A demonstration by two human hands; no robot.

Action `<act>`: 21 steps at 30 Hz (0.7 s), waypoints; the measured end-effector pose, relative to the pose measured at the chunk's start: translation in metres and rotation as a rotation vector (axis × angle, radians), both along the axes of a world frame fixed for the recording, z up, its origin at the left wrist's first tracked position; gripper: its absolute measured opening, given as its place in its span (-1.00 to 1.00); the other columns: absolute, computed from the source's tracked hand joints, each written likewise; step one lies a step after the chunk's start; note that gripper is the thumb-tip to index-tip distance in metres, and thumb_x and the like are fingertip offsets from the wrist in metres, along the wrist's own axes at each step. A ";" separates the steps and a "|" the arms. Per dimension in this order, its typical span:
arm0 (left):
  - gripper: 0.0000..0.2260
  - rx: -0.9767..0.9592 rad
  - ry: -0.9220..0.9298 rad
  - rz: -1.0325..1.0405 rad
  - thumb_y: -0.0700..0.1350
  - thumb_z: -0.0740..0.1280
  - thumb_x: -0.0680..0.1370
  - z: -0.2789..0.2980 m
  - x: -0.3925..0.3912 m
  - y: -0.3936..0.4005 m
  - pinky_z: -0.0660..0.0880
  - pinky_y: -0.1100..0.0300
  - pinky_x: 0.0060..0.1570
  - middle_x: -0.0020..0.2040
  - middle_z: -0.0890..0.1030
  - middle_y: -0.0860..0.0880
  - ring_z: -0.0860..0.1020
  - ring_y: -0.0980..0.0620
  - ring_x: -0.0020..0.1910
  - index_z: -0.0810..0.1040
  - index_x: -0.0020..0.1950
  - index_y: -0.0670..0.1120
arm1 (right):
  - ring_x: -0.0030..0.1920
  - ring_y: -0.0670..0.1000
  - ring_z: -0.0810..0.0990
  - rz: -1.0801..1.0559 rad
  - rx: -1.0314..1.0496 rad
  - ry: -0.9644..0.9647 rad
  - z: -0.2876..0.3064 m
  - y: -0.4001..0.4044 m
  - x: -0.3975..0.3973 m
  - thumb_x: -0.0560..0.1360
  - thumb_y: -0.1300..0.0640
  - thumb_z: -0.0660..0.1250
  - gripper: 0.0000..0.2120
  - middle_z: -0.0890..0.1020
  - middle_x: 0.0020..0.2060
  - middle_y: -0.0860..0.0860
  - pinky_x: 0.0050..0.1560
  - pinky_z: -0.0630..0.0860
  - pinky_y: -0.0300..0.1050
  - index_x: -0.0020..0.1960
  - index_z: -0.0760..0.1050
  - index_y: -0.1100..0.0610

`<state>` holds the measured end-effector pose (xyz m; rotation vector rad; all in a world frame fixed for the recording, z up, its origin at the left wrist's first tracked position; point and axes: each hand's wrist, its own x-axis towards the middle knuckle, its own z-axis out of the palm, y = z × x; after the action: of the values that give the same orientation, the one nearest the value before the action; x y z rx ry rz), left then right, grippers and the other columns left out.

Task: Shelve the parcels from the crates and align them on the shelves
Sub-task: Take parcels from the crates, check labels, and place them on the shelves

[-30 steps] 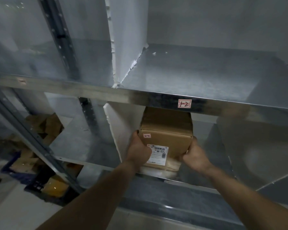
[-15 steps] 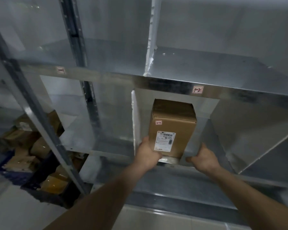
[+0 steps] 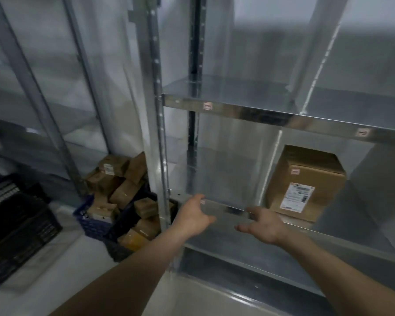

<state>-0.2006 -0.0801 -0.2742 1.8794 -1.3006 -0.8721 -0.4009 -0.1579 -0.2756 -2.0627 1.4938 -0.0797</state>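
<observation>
Both the left hand (image 3: 195, 216) and the right hand (image 3: 263, 225) are open and hold nothing, apart from the brown cardboard parcel (image 3: 304, 183) standing on the metal shelf (image 3: 342, 232).

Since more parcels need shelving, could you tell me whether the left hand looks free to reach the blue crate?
Probably yes: the left hand is open and holds nothing, and the blue crate sits lower left, its parcels uncovered.

One parcel shelved, two hands, two crates.

One brown parcel (image 3: 306, 183) on the lower shelf (image 3: 226, 209); two shelf levels with three small red tags on their front edges; one blue crate (image 3: 94, 221) heaped with parcels too many to count; one black crate (image 3: 16, 226); two hands, both holding nothing.
</observation>
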 end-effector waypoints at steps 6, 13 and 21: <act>-0.44 0.014 0.016 0.163 -0.11 0.48 0.49 0.005 0.098 0.046 0.35 0.32 0.06 0.27 0.51 0.00 0.41 0.13 0.14 0.37 0.45 -0.08 | 0.34 0.08 0.51 0.190 0.010 -0.037 0.002 0.013 0.110 0.47 -0.22 0.42 -0.32 0.54 0.36 0.05 0.31 0.43 -0.12 0.48 0.38 0.04; -0.55 0.099 -0.029 0.356 -0.08 0.46 0.50 -0.005 0.195 0.072 0.49 0.16 0.08 0.24 0.51 0.03 0.49 0.02 0.16 0.41 0.35 0.01 | 0.39 0.06 0.45 0.404 0.127 -0.110 -0.006 0.009 0.243 0.50 -0.23 0.39 -0.32 0.47 0.34 -0.08 0.36 0.39 -0.10 0.52 0.30 0.00; -0.69 0.141 -0.097 0.498 -0.15 0.46 0.48 0.007 0.315 0.039 0.53 -0.01 0.09 0.11 0.54 -0.04 0.54 -0.05 0.07 0.42 0.13 -0.02 | 0.34 0.03 0.49 0.513 0.145 -0.138 -0.015 -0.024 0.388 0.52 -0.23 0.37 -0.37 0.50 0.35 -0.07 0.24 0.41 -0.18 0.50 0.33 0.00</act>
<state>0.1148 -0.0410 -0.2672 2.2422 -0.7761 -0.6253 -0.0127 -0.1817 -0.2902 -2.2036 0.8309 0.0828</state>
